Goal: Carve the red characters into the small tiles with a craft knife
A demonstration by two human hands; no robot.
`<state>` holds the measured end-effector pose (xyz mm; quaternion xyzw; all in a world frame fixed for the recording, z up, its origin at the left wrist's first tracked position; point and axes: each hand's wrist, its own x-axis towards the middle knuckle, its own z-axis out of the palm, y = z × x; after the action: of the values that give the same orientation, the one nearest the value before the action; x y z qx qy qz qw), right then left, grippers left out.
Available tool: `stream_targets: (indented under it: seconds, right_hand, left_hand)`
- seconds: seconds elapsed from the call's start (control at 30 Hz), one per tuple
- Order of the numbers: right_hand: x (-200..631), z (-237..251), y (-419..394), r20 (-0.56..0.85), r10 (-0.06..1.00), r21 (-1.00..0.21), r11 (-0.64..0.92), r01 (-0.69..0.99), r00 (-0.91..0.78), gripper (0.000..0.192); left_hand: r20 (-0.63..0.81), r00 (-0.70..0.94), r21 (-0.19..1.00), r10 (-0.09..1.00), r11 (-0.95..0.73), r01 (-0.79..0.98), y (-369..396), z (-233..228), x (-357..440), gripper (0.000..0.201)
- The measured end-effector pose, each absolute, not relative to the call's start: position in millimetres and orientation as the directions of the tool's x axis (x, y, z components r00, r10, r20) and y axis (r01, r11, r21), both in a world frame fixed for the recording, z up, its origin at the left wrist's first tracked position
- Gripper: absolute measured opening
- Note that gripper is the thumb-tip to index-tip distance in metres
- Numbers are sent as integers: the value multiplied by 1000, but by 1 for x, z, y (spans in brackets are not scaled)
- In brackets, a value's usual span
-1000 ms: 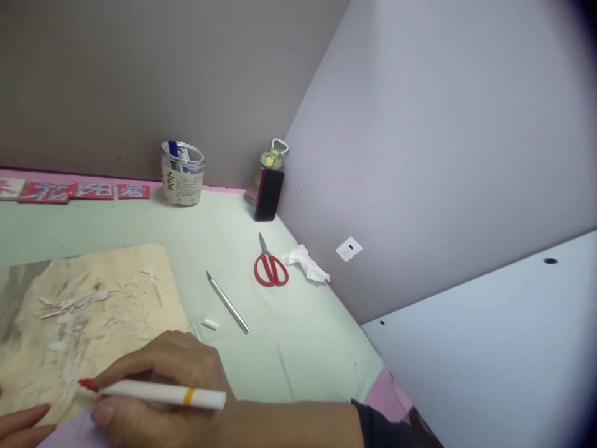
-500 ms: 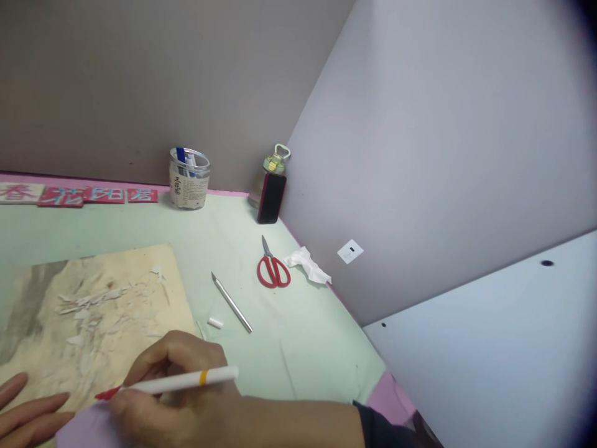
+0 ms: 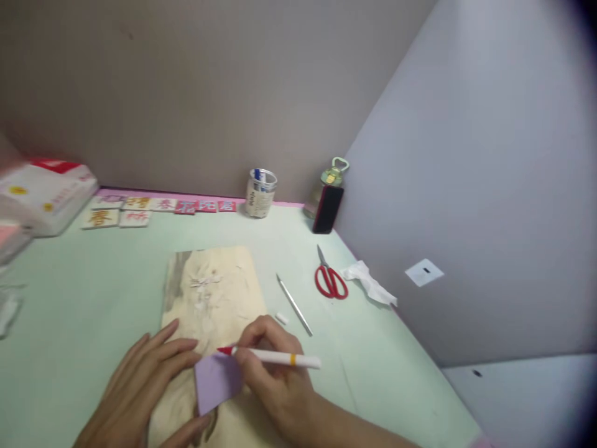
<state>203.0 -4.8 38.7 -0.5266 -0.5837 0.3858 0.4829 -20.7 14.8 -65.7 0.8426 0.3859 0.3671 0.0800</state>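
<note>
A white marker pen [image 3: 280, 357] with a red tip and a yellow band is pinched in my right hand [image 3: 280, 386]. Its tip points left, over the upper edge of a light purple square piece [image 3: 217, 382]. That piece rests on a worn wooden board [image 3: 233, 292] strewn with pale shavings. My left hand [image 3: 144, 379] lies spread on the board's left side, index finger and thumb touching the purple piece's left edge and lower corner. Whether the marker tip touches the piece, I cannot tell. A white pen cap [image 3: 282, 318] lies right of the board.
Right of the board lie a craft knife [image 3: 295, 305], red-handled scissors [image 3: 330, 280] and a crumpled tissue [image 3: 370, 284]. Behind stand a pen jar [image 3: 260, 202], a phone [image 3: 328, 210] and a bottle [image 3: 332, 177]. Painted character tiles [image 3: 135, 218] and a tissue pack [image 3: 56, 196] sit back left.
The view has swung left and down, bringing the left hand, more tiles and the tissue pack into sight. My right hand still grips the marker near the purple piece.
</note>
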Motion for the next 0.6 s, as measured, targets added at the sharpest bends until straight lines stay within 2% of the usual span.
stream_targets:
  seconds: [0.17, 0.3, 0.6]
  right_hand:
    - [199, 38, -8, 232, 968, -922, 250, 295, -95, 13]
    - [197, 38, -8, 249, 953, -891, 296, 344, -174, 14]
    - [198, 34, -5, 212, 965, -891, 257, 375, -157, 15]
  left_hand:
    - [490, 450, 416, 747, -654, 632, 7, -48, -14, 55]
    - [496, 434, 432, 752, -647, 628, 5, -37, -11, 52]
    - [485, 418, 456, 769, -629, 629, 5, -32, -9, 48]
